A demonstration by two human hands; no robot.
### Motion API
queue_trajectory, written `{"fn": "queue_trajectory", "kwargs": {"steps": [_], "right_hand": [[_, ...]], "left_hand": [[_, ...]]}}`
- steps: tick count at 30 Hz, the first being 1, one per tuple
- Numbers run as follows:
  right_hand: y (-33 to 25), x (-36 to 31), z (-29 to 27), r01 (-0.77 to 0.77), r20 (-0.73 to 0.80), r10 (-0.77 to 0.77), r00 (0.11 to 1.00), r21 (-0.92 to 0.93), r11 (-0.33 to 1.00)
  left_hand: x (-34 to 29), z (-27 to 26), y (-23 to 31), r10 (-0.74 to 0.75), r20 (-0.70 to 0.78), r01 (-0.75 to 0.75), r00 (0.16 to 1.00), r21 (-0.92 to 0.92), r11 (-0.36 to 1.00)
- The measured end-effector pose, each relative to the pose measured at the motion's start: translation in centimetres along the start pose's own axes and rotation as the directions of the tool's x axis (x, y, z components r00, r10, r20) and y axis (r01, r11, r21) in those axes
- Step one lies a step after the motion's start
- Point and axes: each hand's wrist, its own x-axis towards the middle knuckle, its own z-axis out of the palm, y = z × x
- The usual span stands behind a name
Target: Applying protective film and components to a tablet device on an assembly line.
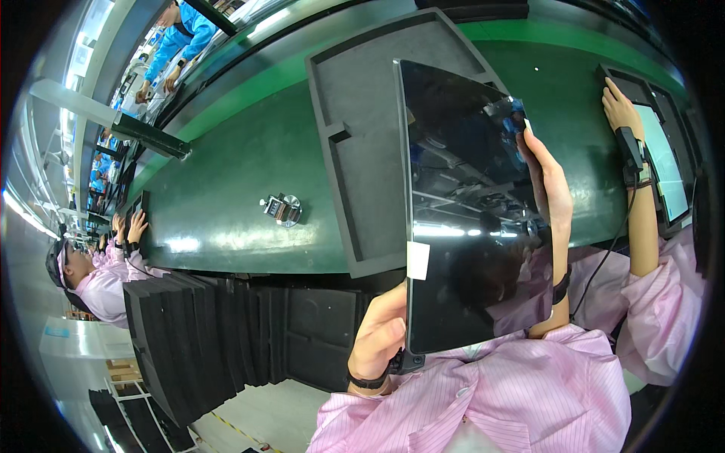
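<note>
A glossy black display panel (472, 196) is raised in front of me, tilted, with lights and frames mirrored in its face. My left hand (379, 332) grips its lower left edge, the thumb in front. Along the opposite long edge, my right hand (555, 185) holds the panel, fingers wrapped around the side and partly hidden behind it. A small white tab (418, 260) sticks to the panel's left edge. Behind the panel, a shallow black foam tray (366, 136) lies on the green bench, its right part covered from sight.
A chrome tally counter (282, 210) sits on the green bench (249, 151). Stacked black foam trays (204, 332) stand at lower left. At right, a co-worker's hand (621, 109) touches another foam tray holding a pale panel (663, 162). A metal post (151, 134) rises at left.
</note>
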Motion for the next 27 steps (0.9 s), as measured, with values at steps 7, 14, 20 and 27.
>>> {"fn": "queue_trajectory", "kwargs": {"steps": [7,14,20,27], "right_hand": [[-0.6,-0.4,0.6,-0.093,-0.077,0.092,0.993,-0.009,0.996],[-2.8,-2.6,2.4,-0.32,-0.041,0.325,0.945,0.083,0.944],[-2.4,-5.7,0.8,-0.295,-0.147,0.299,0.943,0.046,0.954],[-1.4,-4.1,-0.4,-0.248,-0.064,0.247,0.967,-0.006,0.969]], "left_hand": [[-0.3,-0.1,0.0,-0.131,0.009,0.128,0.991,-0.263,0.956],[-2.3,-2.5,-2.2,-0.135,0.035,0.134,0.99,-0.499,0.856],[-4.0,-2.5,-1.3,-0.188,0.262,0.292,0.947,-0.449,0.845],[-3.4,-2.2,-2.8,-0.086,0.148,0.16,0.985,-0.617,0.77]]}}
